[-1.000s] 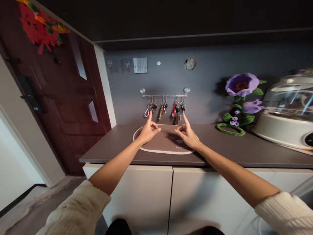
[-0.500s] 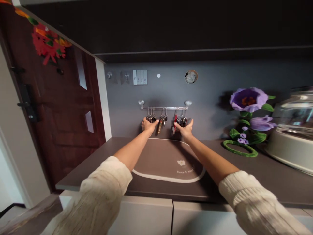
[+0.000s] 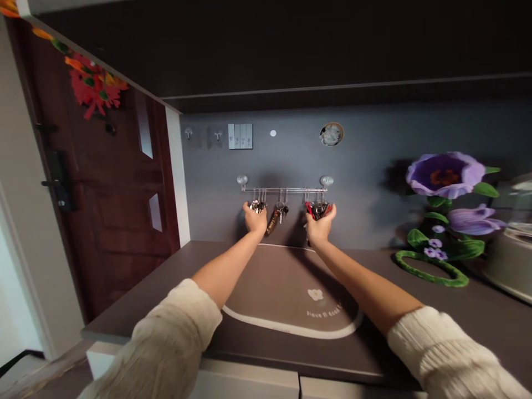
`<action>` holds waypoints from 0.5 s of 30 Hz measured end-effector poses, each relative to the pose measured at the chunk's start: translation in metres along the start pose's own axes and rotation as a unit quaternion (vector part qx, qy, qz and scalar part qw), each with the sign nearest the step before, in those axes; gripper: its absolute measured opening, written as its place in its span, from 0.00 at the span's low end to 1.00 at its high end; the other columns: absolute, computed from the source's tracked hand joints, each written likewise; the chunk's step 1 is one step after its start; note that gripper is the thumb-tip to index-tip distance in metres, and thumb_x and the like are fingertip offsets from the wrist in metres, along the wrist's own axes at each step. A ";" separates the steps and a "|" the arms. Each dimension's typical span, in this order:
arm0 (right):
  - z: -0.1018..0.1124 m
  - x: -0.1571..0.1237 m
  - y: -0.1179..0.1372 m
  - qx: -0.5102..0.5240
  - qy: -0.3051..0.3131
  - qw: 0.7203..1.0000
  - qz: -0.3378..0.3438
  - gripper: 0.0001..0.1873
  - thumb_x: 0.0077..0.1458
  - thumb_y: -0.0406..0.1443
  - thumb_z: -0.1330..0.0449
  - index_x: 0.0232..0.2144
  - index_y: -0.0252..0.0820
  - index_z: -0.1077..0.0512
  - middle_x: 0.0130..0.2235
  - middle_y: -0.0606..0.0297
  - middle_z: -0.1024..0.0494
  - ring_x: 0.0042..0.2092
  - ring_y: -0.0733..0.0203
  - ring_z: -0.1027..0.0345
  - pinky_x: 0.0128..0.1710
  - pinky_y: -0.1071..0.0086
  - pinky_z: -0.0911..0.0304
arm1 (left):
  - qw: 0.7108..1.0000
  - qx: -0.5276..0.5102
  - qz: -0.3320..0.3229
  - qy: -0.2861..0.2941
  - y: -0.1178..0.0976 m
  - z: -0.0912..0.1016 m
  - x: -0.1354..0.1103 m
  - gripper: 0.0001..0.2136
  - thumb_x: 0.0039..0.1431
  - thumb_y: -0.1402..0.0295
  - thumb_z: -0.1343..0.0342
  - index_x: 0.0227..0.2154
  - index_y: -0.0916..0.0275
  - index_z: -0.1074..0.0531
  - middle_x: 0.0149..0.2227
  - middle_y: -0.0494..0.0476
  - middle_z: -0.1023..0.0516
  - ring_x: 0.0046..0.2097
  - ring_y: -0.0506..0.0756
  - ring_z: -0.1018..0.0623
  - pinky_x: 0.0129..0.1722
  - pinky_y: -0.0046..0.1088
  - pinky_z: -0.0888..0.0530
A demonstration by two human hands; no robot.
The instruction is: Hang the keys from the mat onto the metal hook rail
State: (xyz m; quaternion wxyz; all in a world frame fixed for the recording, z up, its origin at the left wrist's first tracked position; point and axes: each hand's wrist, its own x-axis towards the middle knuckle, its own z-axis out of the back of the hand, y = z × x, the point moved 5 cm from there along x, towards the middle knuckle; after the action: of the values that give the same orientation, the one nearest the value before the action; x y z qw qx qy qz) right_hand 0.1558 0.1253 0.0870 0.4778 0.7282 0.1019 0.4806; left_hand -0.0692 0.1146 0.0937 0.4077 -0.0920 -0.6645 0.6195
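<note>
A clear hook rail (image 3: 286,190) with suction-cup ends is fixed to the grey back wall, and several keys hang from it. At its left end my left hand (image 3: 255,221) is wrapped round a bunch of keys (image 3: 258,206), still below their hooks. My right hand (image 3: 320,228) closes round another bunch of keys (image 3: 319,209) at the right end, where red pieces show beside the thumb and fingers. Between the hands, a set of keys (image 3: 281,213) and a brown lettered strap (image 3: 272,223) hang untouched. Both palms hide part of what they hold.
A brown mat (image 3: 286,288) with a pale rim lies on the dark counter (image 3: 166,288). Purple fabric flowers (image 3: 446,174) and a clear-topped appliance (image 3: 513,249) stand at the right. A dark shelf (image 3: 266,50) hangs overhead; a red-brown door (image 3: 120,233) is left.
Both hands have closed from a looser reach round the hanging key bunches, gathering them together. The view has shifted slightly, so the rail sits a little lower.
</note>
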 end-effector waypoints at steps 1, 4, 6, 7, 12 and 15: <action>0.003 0.002 0.003 0.003 0.003 1.000 0.010 0.45 0.41 0.36 0.43 0.59 0.37 0.61 0.55 0.49 0.41 0.54 0.51 0.43 0.53 0.59 0.49 | 1.000 0.002 -0.022 0.005 -0.004 0.005 0.002 0.29 0.48 0.66 0.44 0.53 0.61 0.47 0.44 0.63 0.27 0.45 0.56 0.26 0.41 0.28 0.32; 0.004 0.006 0.016 0.011 0.012 1.000 0.027 0.45 0.41 0.34 0.44 0.59 0.37 0.62 0.54 0.50 0.40 0.53 0.53 0.42 0.53 0.59 0.48 | 0.998 -0.025 -0.061 0.012 -0.018 0.014 0.008 0.28 0.49 0.68 0.45 0.54 0.60 0.48 0.45 0.60 0.27 0.47 0.55 0.27 0.44 0.28 0.33; 0.003 0.007 0.026 0.016 0.014 1.000 0.022 0.44 0.41 0.33 0.45 0.58 0.37 0.61 0.54 0.50 0.39 0.52 0.53 0.41 0.52 0.60 0.48 | 0.994 -0.050 -0.094 0.028 -0.033 0.014 0.012 0.27 0.49 0.70 0.46 0.53 0.59 0.45 0.45 0.59 0.27 0.47 0.54 0.28 0.45 0.28 0.34; 0.002 0.008 0.032 0.018 0.012 1.000 0.022 0.44 0.41 0.33 0.45 0.58 0.37 0.61 0.53 0.50 0.39 0.52 0.53 0.41 0.52 0.60 0.48 | 0.991 -0.060 -0.113 0.036 -0.042 0.013 0.013 0.24 0.50 0.71 0.47 0.52 0.59 0.43 0.45 0.58 0.27 0.47 0.54 0.28 0.46 0.28 0.34; 0.004 0.013 0.053 0.046 0.020 0.998 0.037 0.41 0.42 0.33 0.46 0.57 0.38 0.59 0.52 0.52 0.37 0.50 0.56 0.40 0.51 0.61 0.47 | 0.974 -0.084 -0.188 0.097 -0.074 0.010 0.009 0.16 0.48 0.74 0.46 0.42 0.61 0.34 0.40 0.55 0.26 0.42 0.51 0.27 0.44 0.27 0.33; 0.006 0.020 0.054 0.054 0.022 0.997 0.049 0.41 0.41 0.32 0.46 0.57 0.40 0.58 0.52 0.54 0.37 0.48 0.57 0.39 0.51 0.62 0.46 | 0.963 -0.091 -0.186 0.171 -0.074 0.011 -0.008 0.15 0.46 0.75 0.45 0.39 0.60 0.33 0.35 0.52 0.26 0.35 0.49 0.27 0.38 0.24 0.31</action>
State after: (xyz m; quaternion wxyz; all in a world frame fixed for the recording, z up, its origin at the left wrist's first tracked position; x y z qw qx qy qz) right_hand 0.1546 0.1054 0.1419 0.4112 0.7461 0.1025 0.5135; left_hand -0.0432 0.0855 0.1581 0.6130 -0.1083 -0.6439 0.4448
